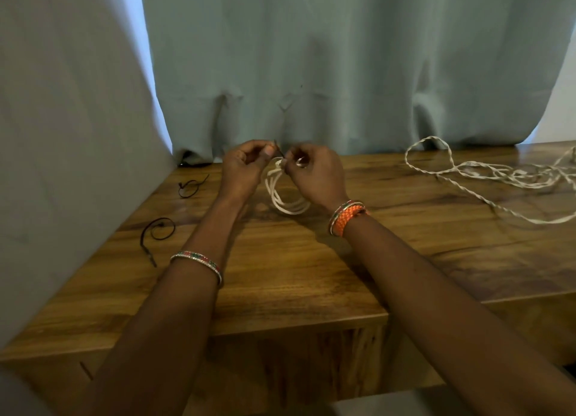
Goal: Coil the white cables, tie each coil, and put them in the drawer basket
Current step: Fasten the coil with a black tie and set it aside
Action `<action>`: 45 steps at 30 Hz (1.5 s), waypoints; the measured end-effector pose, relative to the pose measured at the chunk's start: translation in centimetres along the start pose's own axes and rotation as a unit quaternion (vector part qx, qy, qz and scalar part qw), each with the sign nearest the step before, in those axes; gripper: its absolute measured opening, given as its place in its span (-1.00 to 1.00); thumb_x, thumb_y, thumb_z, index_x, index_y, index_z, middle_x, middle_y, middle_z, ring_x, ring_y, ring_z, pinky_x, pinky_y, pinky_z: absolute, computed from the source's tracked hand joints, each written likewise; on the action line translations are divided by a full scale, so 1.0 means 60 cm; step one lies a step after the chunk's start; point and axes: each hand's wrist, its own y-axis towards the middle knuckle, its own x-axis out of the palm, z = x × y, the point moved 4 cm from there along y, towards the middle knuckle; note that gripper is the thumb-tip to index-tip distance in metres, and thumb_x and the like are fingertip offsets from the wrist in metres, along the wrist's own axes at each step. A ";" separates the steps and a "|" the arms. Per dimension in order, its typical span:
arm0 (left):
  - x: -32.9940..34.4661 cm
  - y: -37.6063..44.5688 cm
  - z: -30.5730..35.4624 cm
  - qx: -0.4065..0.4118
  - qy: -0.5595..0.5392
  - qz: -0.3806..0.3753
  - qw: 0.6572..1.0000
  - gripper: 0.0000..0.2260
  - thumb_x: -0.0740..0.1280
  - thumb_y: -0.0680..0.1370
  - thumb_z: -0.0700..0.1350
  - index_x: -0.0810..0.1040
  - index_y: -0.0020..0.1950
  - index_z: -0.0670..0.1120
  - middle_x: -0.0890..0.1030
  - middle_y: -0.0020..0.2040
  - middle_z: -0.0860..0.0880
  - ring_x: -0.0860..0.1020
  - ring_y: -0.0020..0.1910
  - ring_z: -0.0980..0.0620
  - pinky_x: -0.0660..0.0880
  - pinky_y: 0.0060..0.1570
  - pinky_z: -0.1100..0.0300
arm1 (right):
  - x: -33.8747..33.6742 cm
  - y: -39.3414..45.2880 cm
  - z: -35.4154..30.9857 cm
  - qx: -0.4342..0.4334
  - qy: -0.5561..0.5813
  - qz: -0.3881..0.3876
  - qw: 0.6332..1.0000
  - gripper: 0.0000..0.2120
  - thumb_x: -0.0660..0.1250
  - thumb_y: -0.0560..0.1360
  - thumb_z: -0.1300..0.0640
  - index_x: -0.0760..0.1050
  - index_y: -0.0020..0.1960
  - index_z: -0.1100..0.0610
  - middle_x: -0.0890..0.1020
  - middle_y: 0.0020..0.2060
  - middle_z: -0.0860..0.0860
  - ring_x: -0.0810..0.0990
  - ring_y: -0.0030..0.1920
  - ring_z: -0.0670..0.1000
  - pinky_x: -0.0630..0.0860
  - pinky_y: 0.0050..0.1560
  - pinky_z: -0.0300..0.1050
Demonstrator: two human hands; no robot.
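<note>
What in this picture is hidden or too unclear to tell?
Only the head view is available.
- Top of the white coil: covered by the left hand and right hand, so whether the dark tie is fastened cannot be told.
- Loose white cables: cut off by the right edge, so their number is unclear.
- Drawer basket: nowhere in view.
- Spare ties: too small to show detail.

A single head-worn wide-angle camera looks forward and down from the person's own position, close over a wooden table. Both forearms reach away from the lens; a pale curtain fills the far background.
</note>
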 end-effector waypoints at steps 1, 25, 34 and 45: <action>0.000 0.003 0.000 0.009 0.010 -0.017 1.000 -0.77 0.29 0.55 -0.28 0.51 0.18 -0.30 0.61 -0.10 0.01 0.55 -0.28 0.39 0.41 -0.31 0.52 | -0.001 0.004 0.009 0.052 0.066 -0.008 0.996 -0.93 0.41 0.39 0.07 0.60 -0.20 0.07 0.68 -0.28 0.01 0.64 -0.19 0.03 0.54 -0.11 -0.07; 0.000 -0.002 -0.001 0.024 0.090 -0.138 0.986 -0.91 0.39 0.48 -0.23 0.57 -0.23 -0.11 0.54 -0.48 0.09 0.47 -0.47 0.27 0.38 -0.37 0.43 | -0.034 0.006 -0.027 -0.028 0.073 -0.017 0.997 -0.93 0.42 0.42 0.12 0.62 -0.11 0.09 0.66 -0.25 -0.08 0.62 -0.18 -0.12 0.57 -0.12 -0.16; 0.003 -0.005 0.001 -0.003 0.102 -0.160 0.982 -0.91 0.37 0.49 -0.27 0.59 -0.02 -0.22 0.55 -0.53 0.10 0.48 -0.52 0.27 0.38 -0.45 0.46 | -0.043 0.009 -0.046 -0.157 0.021 -0.063 0.985 -0.89 0.40 0.44 0.26 0.59 -0.03 0.17 0.67 -0.22 0.05 0.63 -0.21 -0.05 0.60 -0.12 -0.10; 0.017 -0.009 -0.014 -0.036 0.130 -0.207 0.969 -0.92 0.40 0.47 -0.23 0.60 -0.06 -0.22 0.58 -0.36 0.03 0.55 -0.41 0.27 0.54 -0.26 0.34 | -0.054 0.018 -0.025 -0.196 -0.042 -0.157 0.967 -0.82 0.37 0.39 0.35 0.66 -0.05 0.20 0.69 -0.20 0.10 0.62 -0.20 0.00 0.57 -0.09 -0.02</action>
